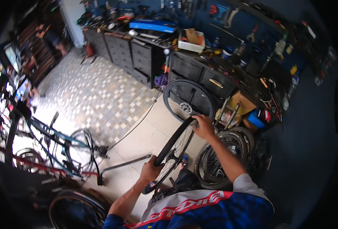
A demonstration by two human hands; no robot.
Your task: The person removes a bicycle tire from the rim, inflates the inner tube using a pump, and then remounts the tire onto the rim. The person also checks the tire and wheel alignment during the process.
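Observation:
A spoked bicycle wheel with a black tyre (173, 142) stands tilted in front of my body, held between both hands. My left hand (152, 171) is closed around the tyre on the near left side. Farther off and to the right, my right hand (204, 127) grips the upper part of the same tyre; some fingertips are hidden behind the rubber. Just beyond it a second wheel (167, 90) with a disc rotor (185, 108) leans against the dark drawers. The held wheel's lower edge is near my legs and partly hidden.
A teal bicycle (48, 131) stands at left, with a black bar (127, 162) on the floor beside it. Several wheels (199, 168) are stacked at right. A cluttered workbench carries a blue case (153, 25) and a white box (191, 45). People are at the far left.

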